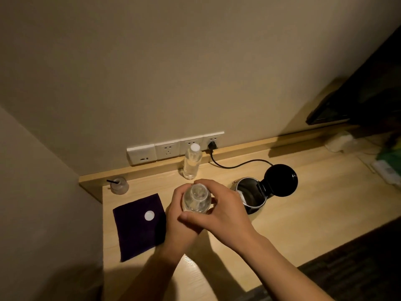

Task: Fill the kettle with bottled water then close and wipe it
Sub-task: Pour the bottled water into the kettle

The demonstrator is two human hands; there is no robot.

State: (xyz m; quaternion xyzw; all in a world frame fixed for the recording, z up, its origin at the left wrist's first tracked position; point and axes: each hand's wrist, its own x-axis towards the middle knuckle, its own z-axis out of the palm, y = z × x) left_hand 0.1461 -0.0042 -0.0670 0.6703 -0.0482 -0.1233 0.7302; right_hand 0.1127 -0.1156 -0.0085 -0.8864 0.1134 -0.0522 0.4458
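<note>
A clear water bottle (pixel 196 200) stands upright at the desk's middle with its cap off. My left hand (pixel 180 216) wraps its left side and my right hand (pixel 225 211) holds its right side. The white cap (pixel 149 215) lies on a dark purple cloth (pixel 138 227) to the left. Right of my hands stands the black kettle (pixel 251 197) with its round lid (pixel 281 180) flipped open. A second bottle (pixel 192 162), capped, stands farther back by the wall.
The kettle's black cord (pixel 236 165) runs to a wall socket strip (pixel 173 147). A small glass diffuser with a dark stick (pixel 119 185) sits at the back left corner. A dark screen (pixel 358 94) hangs at the right above assorted items on the wooden desk (pixel 303 213).
</note>
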